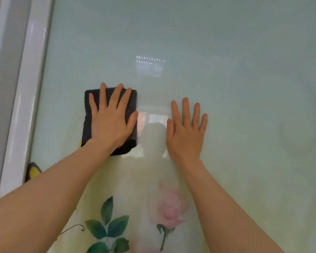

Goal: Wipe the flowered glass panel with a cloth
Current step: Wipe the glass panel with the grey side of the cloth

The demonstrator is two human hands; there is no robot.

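Wiping stage: left hand [110, 123], fingers spread flat, presses the folded cloth [130, 103] against the panel [226, 52] near its frame [24, 106], right hand [187, 132] flat on bare glass; next, presumably a firm sweep.

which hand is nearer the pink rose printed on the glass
Right. The right hand lies flat on the glass panel, above the pink rose. The left hand presses the dark cloth further up-left.
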